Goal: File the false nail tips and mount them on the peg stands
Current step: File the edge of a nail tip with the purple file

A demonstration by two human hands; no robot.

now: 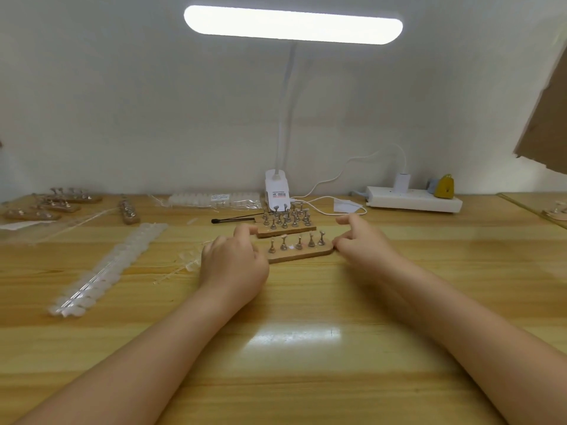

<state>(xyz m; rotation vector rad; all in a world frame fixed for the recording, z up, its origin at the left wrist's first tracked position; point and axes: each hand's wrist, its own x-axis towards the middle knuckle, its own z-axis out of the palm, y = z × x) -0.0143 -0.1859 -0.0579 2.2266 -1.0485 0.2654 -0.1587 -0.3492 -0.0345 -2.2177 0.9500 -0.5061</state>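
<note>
Two hands at either end of a peg stand on the wooden table [306, 348].

The left hand [234, 260] and right hand [363, 237] pinch the ends of the near stand [302, 254] (five pegs upright); strips of nail tips [107, 268] lie well left.

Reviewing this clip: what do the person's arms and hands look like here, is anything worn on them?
Both forearms are bare as far as the picture shows; no sleeve comes into view. The left hand and the right hand wear no gloves, and no watch, bracelet or ring can be seen on the sides that show. The fingernails are too small and blurred to judge.
</note>
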